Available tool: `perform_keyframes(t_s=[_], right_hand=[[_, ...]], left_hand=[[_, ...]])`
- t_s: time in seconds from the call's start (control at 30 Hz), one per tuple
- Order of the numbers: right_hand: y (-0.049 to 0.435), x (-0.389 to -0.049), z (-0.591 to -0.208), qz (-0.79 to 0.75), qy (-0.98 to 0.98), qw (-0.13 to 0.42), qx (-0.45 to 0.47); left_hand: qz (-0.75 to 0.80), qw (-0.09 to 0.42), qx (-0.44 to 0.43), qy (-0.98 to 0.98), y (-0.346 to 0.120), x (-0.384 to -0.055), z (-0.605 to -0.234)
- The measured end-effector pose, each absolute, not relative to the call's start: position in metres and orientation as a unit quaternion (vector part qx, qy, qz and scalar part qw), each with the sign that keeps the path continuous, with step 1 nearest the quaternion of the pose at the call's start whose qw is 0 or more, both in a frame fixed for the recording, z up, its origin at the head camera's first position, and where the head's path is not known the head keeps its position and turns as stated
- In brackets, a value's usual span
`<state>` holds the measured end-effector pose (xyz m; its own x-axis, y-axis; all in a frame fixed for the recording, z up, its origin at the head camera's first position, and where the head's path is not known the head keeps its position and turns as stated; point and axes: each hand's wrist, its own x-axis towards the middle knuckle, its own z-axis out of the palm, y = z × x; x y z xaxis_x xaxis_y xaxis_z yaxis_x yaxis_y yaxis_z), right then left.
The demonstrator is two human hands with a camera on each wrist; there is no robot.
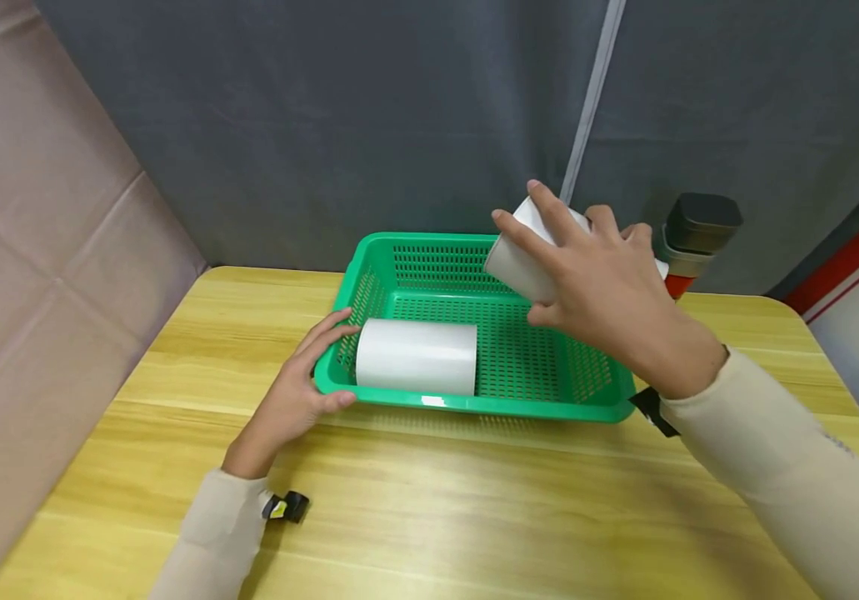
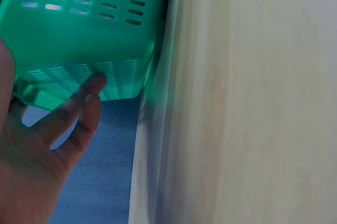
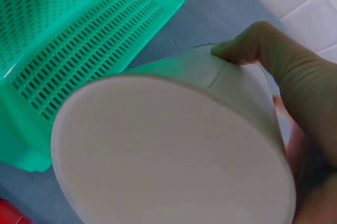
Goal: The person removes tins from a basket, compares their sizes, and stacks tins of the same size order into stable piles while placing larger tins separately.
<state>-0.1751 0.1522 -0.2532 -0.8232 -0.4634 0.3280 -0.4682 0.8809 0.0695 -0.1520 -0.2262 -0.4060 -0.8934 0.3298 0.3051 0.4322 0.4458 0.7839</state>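
Note:
A green plastic basket with slotted walls stands on the table. Its near left corner is held by my left hand, thumb at the front rim and fingers along the left side. In the left wrist view, two fingers reach to the outside of the basket wall. A white cylinder lies on its side in the basket's left part. Above the basket's right back corner, my right hand grips a second white cylinder, tilted. Its flat round end faces the right wrist camera.
Behind the basket's right end stands a stack of containers, black above grey above red. A grey cloth wall rises right behind the wooden table. A pale padded panel borders the left side.

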Motion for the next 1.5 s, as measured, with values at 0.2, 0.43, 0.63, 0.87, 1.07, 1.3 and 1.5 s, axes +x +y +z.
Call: perform_keyframes(t_s=[0.2,0.43,0.63,0.87,1.07,1.3,1.5], right_hand=[[0.164,-0.158,-0.252,0.006,-0.953,0.194,0.233],[0.178,-0.139,-0.255,0.002,-0.954,0.211,0.215],[0.193,-0.126,-0.261,0.016,-0.955,0.226,0.192],[0.21,-0.115,-0.269,0.037,-0.953,0.246,0.173],[0.222,-0.103,-0.271,0.039,-0.961,0.243,0.129],[0.238,-0.093,-0.271,0.055,-0.962,0.254,0.078],[0.254,-0.09,-0.275,0.063,-0.957,0.279,0.056]], left_hand=[[-0.478,0.055,-0.225,-0.847,-0.227,-0.153,-0.406],[-0.485,0.051,-0.223,-0.844,-0.227,-0.152,-0.405],[-0.485,0.052,-0.223,-0.844,-0.226,-0.153,-0.405],[-0.487,0.052,-0.224,-0.842,-0.227,-0.153,-0.405],[-0.486,0.051,-0.224,-0.843,-0.227,-0.153,-0.406],[-0.49,0.049,-0.223,-0.841,-0.226,-0.153,-0.405],[-0.493,0.047,-0.222,-0.84,-0.227,-0.152,-0.406]])
